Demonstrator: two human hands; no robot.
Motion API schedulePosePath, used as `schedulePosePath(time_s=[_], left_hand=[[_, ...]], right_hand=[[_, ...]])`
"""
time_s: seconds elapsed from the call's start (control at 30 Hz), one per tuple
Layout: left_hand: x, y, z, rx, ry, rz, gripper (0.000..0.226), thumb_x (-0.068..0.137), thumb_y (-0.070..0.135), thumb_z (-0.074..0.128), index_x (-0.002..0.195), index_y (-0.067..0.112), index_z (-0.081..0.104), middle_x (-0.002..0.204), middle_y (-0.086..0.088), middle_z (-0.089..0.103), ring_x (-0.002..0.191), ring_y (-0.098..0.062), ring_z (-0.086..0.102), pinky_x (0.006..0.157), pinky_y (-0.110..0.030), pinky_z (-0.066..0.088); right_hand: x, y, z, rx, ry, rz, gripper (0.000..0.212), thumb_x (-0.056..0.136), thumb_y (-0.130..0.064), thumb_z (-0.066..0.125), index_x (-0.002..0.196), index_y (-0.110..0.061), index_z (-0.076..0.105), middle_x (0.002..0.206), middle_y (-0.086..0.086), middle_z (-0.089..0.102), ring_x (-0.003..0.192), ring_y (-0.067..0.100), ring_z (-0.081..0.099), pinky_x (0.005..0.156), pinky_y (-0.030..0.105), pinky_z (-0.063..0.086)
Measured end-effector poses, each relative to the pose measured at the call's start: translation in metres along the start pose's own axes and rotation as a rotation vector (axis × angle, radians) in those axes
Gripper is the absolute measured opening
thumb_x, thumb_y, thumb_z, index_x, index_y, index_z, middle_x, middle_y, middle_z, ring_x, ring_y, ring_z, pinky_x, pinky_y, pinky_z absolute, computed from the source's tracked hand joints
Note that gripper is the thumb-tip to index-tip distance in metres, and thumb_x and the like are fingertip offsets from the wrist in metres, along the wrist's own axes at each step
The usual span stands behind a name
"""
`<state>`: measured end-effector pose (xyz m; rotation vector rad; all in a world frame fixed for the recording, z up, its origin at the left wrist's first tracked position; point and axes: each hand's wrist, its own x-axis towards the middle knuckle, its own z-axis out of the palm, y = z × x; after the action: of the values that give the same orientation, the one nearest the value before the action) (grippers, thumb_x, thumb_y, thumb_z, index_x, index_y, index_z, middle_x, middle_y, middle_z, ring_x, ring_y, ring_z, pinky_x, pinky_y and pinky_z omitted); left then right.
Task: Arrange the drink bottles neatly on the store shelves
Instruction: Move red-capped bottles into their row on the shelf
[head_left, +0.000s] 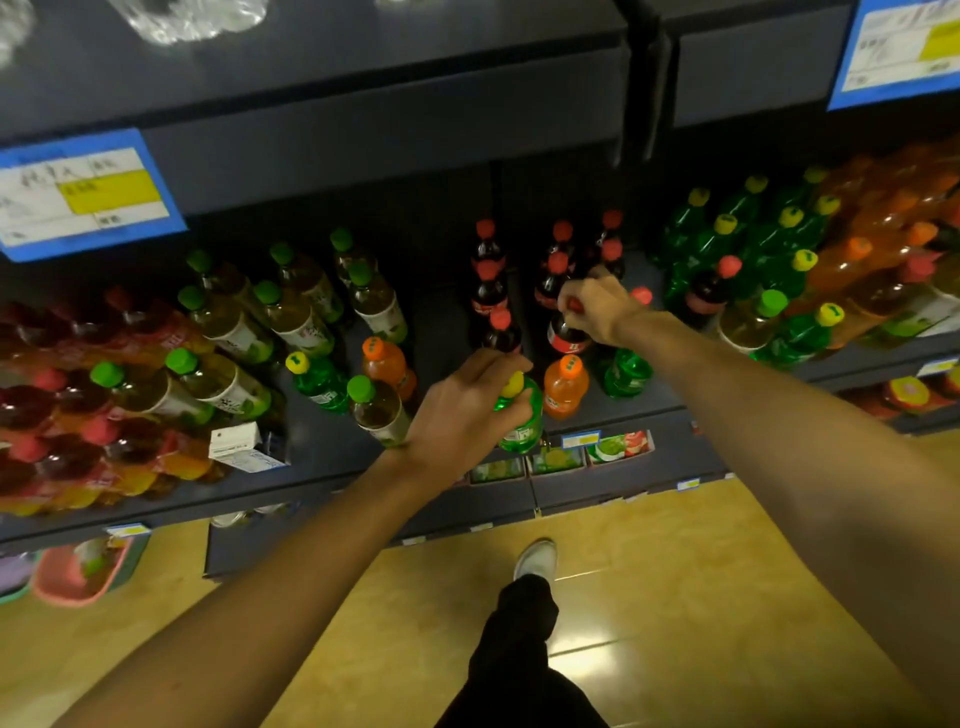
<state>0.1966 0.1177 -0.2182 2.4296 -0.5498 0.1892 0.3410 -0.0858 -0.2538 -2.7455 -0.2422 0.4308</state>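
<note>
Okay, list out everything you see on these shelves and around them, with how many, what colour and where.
Cola bottles: about nine, dark with red caps, shelf centre.
Tea bottles: about ten, pale with green caps, left of centre.
Green soda bottles: a dozen or so, yellow caps, right block; a few loose at the front.
Orange soda bottles: two loose at the front, more wrapped far right.
Wrapped packs: red and orange, far left.
Small carton: one, white, shelf front left.
Price tags: two large, blue and yellow, on the upper shelf's edge.
Pink basket: one, bottom left.
Left hand: grips a green bottle.
Right hand: grips a cola bottle by the neck.
</note>
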Motion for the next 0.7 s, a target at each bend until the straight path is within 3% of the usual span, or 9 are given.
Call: schedulePosePath(time_s=[0.07, 0.17, 0.23, 0.47, 0.6, 0.7], left_hand=[[0.0, -0.001, 0.002, 0.004, -0.002, 0.003, 0.039, 0.085, 0.036, 0.051, 0.114, 0.012, 0.062, 0.11, -0.005, 0.061, 0.071, -0.023, 0.063, 0.059, -0.041, 0.055], [0.0, -0.006, 0.003, 0.005, -0.007, 0.009, 0.036, 0.084, 0.034, 0.053, 0.111, 0.012, 0.061, 0.107, -0.007, 0.061, 0.071, -0.027, 0.063, 0.055, -0.041, 0.054], [0.0, -0.009, 0.003, 0.001, -0.007, 0.007, 0.035, 0.084, 0.033, 0.054, 0.111, 0.013, 0.06, 0.106, -0.008, 0.062, 0.07, -0.028, 0.063, 0.054, -0.041, 0.054], [0.005, -0.015, 0.002, 0.02, -0.013, 0.019, 0.033, 0.085, 0.033, 0.054, 0.112, 0.016, 0.058, 0.106, -0.007, 0.061, 0.069, -0.026, 0.063, 0.052, -0.04, 0.054], [0.006, -0.015, 0.004, 0.026, 0.003, 0.009, 0.034, 0.084, 0.033, 0.054, 0.112, 0.014, 0.061, 0.106, -0.007, 0.062, 0.068, -0.026, 0.064, 0.053, -0.039, 0.054], [0.007, -0.015, 0.005, 0.033, -0.001, 0.011, 0.033, 0.084, 0.034, 0.054, 0.111, 0.016, 0.059, 0.107, -0.006, 0.061, 0.067, -0.025, 0.064, 0.053, -0.039, 0.055]], right_hand=[[0.004, -0.001, 0.011, -0.007, -0.026, -0.011, 0.027, 0.094, -0.014, 0.052, 0.119, -0.005, 0.059, 0.097, 0.007, 0.043, 0.114, 0.037, 0.051, 0.091, 0.033, 0.04], [0.013, -0.004, 0.025, 0.023, 0.016, -0.018, 0.025, 0.095, -0.016, 0.054, 0.117, -0.007, 0.06, 0.121, 0.019, 0.042, 0.107, 0.038, 0.053, 0.087, 0.025, 0.038], [0.02, -0.006, 0.029, 0.036, 0.035, 0.003, 0.025, 0.094, -0.019, 0.057, 0.116, -0.007, 0.061, 0.127, 0.021, 0.04, 0.105, 0.04, 0.053, 0.091, 0.03, 0.041], [0.037, -0.002, 0.041, 0.11, 0.005, 0.095, 0.025, 0.092, -0.026, 0.061, 0.107, -0.006, 0.063, 0.117, 0.022, 0.056, 0.104, 0.038, 0.057, 0.084, 0.033, 0.046], [0.039, 0.002, 0.043, 0.155, 0.018, 0.139, 0.022, 0.093, -0.022, 0.06, 0.105, -0.004, 0.064, 0.114, 0.023, 0.059, 0.102, 0.035, 0.059, 0.073, 0.027, 0.041], [0.038, 0.001, 0.039, 0.154, 0.024, 0.159, 0.026, 0.093, -0.026, 0.06, 0.108, -0.006, 0.064, 0.114, 0.023, 0.059, 0.105, 0.036, 0.058, 0.081, 0.032, 0.047]])
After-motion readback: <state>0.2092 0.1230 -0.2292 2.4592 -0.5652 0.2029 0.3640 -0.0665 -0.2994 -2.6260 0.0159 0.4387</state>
